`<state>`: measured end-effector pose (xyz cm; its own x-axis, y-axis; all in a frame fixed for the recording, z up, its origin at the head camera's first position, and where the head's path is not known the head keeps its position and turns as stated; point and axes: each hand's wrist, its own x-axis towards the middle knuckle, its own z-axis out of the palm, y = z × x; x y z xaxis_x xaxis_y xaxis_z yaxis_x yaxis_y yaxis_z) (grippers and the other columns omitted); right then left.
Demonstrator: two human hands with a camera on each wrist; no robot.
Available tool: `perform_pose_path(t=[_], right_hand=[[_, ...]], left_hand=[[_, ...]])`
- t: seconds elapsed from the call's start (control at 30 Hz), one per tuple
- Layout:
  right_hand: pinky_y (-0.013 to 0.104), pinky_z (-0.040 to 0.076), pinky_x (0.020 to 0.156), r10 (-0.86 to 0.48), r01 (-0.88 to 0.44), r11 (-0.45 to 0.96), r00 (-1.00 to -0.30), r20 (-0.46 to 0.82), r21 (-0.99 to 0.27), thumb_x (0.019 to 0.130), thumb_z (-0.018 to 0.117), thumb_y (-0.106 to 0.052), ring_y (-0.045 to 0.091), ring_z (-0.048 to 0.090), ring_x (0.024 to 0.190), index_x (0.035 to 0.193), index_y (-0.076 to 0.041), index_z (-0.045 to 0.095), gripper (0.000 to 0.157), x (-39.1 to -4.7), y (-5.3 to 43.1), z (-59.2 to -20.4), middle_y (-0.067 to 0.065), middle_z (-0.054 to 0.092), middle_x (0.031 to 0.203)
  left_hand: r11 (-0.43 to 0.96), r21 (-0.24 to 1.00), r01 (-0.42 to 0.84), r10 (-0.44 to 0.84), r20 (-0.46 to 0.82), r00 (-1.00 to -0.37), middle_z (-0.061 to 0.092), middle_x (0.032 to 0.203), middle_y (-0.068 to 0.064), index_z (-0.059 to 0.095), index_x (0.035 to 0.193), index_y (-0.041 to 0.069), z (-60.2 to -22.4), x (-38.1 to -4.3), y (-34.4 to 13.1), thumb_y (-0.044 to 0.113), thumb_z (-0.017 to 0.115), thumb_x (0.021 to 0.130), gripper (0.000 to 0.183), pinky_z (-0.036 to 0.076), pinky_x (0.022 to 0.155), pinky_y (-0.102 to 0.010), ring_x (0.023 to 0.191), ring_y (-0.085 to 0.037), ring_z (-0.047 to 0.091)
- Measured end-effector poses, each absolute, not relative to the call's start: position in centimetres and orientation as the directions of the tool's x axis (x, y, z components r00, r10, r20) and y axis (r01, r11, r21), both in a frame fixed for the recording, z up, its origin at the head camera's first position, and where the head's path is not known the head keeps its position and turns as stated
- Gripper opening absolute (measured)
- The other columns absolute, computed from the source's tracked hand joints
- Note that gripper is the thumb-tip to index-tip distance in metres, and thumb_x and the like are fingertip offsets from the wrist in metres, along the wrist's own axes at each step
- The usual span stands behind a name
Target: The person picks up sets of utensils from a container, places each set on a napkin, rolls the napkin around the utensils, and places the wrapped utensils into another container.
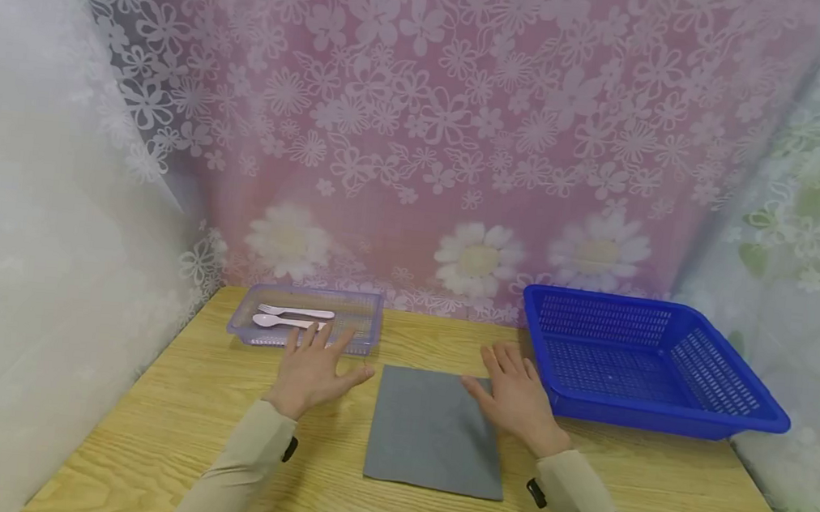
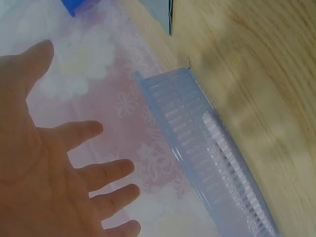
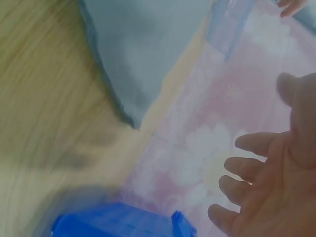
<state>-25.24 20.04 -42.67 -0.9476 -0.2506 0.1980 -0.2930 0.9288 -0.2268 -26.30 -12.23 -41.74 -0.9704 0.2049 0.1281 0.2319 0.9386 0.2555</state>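
A folded grey cloth [image 1: 431, 437] lies flat on the wooden table between the two hands. My left hand [image 1: 308, 373], fingers spread, hovers in front of the clear plastic basket [image 1: 369, 301] and holds nothing. Inside that basket lie a pale fork [image 1: 302, 312] and a pale spoon [image 1: 272, 320]; the fingertips cover part of the spoon's handle in the head view. Over the cloth's right edge is my right hand [image 1: 515, 395], also spread and holding nothing, close to the blue basket [image 1: 565, 406]. In the right wrist view, the hand [image 3: 276, 182] is apart from the cloth [image 3: 133, 54].
The large blue basket stands at the right side of the wooden table [image 1: 168, 430], its far side near the curtain. A pink flowered curtain [image 1: 403, 166] hangs behind the table. White sheets [image 1: 55, 217] enclose the left and right sides.
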Motion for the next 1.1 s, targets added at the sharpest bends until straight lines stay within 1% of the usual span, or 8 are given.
perform_pose_path(t=[0.2,0.4,0.6,0.73,0.83,0.93,1.0,1.1], right_hand=[[0.065,0.024,0.113,-0.307,-0.348,0.918,-0.928,0.214,-0.192,0.100,0.052,-0.043,0.043,0.032,0.143,0.144,0.001,0.046,0.063,-25.3,19.2,-43.4,0.024,0.038,0.152],[0.063,0.025,0.114,-0.334,-0.348,0.912,-0.937,0.100,-0.217,0.101,0.051,-0.042,0.042,0.032,0.143,0.143,0.002,0.046,0.061,-25.1,18.3,-43.9,0.024,0.038,0.152],[0.058,0.035,0.110,-0.314,-0.313,0.917,-0.949,0.038,-0.246,0.099,0.055,-0.039,0.044,0.041,0.137,0.140,0.003,0.049,0.059,-25.2,18.1,-44.6,0.027,0.044,0.147],[0.055,0.040,0.106,-0.301,-0.283,0.918,-0.953,-0.023,-0.279,0.098,0.058,-0.037,0.043,0.047,0.132,0.137,0.004,0.051,0.058,-25.5,18.2,-45.1,0.027,0.048,0.143],[0.055,0.040,0.107,-0.297,-0.269,0.918,-0.953,-0.056,-0.292,0.098,0.059,-0.036,0.043,0.048,0.131,0.137,0.006,0.052,0.057,-25.7,18.2,-45.5,0.027,0.048,0.142],[0.054,0.039,0.108,-0.292,-0.263,0.918,-0.955,-0.057,-0.298,0.097,0.061,-0.033,0.043,0.048,0.130,0.136,0.007,0.052,0.056,-26.1,18.3,-45.9,0.027,0.049,0.141],[0.053,0.040,0.108,-0.286,-0.258,0.920,-0.957,-0.057,-0.294,0.097,0.062,-0.033,0.042,0.049,0.130,0.135,0.006,0.053,0.055,-26.3,18.3,-46.1,0.026,0.051,0.141],[0.053,0.040,0.107,-0.286,-0.260,0.920,-0.957,-0.050,-0.292,0.096,0.063,-0.030,0.042,0.050,0.129,0.134,0.007,0.054,0.053,-26.7,18.3,-46.2,0.026,0.053,0.138]], left_hand=[[0.945,0.230,0.231,0.209,0.114,-0.971,0.040,0.151,-0.023,0.041,0.150,0.018,-42.3,-26.3,-11.7,0.070,0.048,0.090,0.080,0.013,0.117,-0.065,0.141,-0.045,0.034],[0.948,0.238,0.211,0.188,0.114,-0.976,0.048,0.143,-0.026,0.047,0.146,0.012,-42.8,-26.1,-11.2,0.066,0.055,0.089,0.079,0.025,0.113,-0.065,0.134,-0.048,0.041],[0.944,0.269,0.189,0.164,0.112,-0.980,0.060,0.127,-0.026,0.055,0.136,0.005,-43.5,-26.0,-10.6,0.064,0.060,0.088,0.076,0.047,0.091,-0.062,0.116,-0.046,0.057],[0.933,0.305,0.191,0.176,0.077,-0.981,0.069,0.108,-0.018,0.064,0.120,0.004,-43.9,-25.8,-10.1,0.057,0.065,0.087,0.063,0.055,0.069,-0.050,0.093,-0.034,0.066],[0.918,0.334,0.212,0.210,0.041,-0.977,0.067,0.082,-0.006,0.068,0.096,0.005,-44.2,-25.7,-9.6,0.051,0.068,0.087,0.046,0.049,0.052,-0.036,0.068,-0.020,0.061],[0.898,0.357,0.257,0.263,0.032,-0.964,0.050,0.060,0.003,0.059,0.072,0.010,-44.6,-25.4,-9.0,0.041,0.072,0.087,0.037,0.034,0.044,-0.026,0.052,-0.011,0.043],[0.886,0.368,0.284,0.293,0.031,-0.956,0.042,0.056,0.005,0.053,0.064,0.013,-45.1,-25.2,-8.7,0.036,0.074,0.086,0.038,0.028,0.043,-0.025,0.050,-0.009,0.036],[0.878,0.356,0.322,0.330,0.037,-0.943,0.046,0.058,0.005,0.053,0.062,0.013,-45.8,-25.0,-8.2,0.033,0.077,0.083,0.038,0.032,0.043,-0.025,0.050,-0.009,0.038]])
